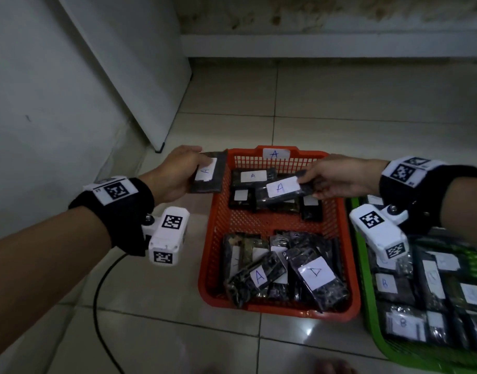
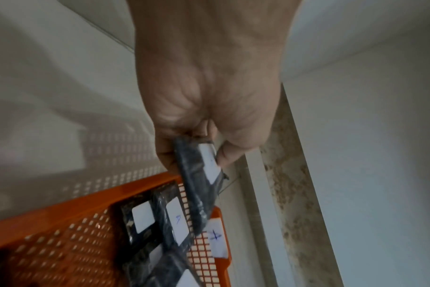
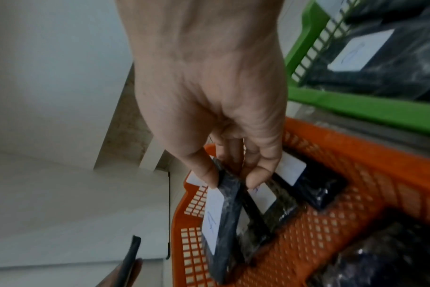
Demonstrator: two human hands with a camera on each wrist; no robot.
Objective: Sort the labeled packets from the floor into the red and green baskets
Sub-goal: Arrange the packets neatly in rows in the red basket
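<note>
My left hand (image 1: 178,171) pinches a dark packet labelled A (image 1: 209,174), held just outside the far left corner of the red basket (image 1: 213,236). In the left wrist view thumb and fingers clamp that packet (image 2: 199,186) above the basket's rim (image 2: 62,207). My right hand (image 1: 337,176) grips another dark packet labelled A (image 1: 281,188) over the far half of the red basket, above packets lying there. The right wrist view shows this packet (image 3: 221,223) hanging edge-on from the fingertips. The green basket (image 1: 367,292) at the right holds packets marked B.
The red basket carries an A tag (image 1: 275,153) on its far rim and several A packets in front. A white panel (image 1: 140,76) leans on the left wall. A black cable (image 1: 96,306) runs over the tiled floor at front left.
</note>
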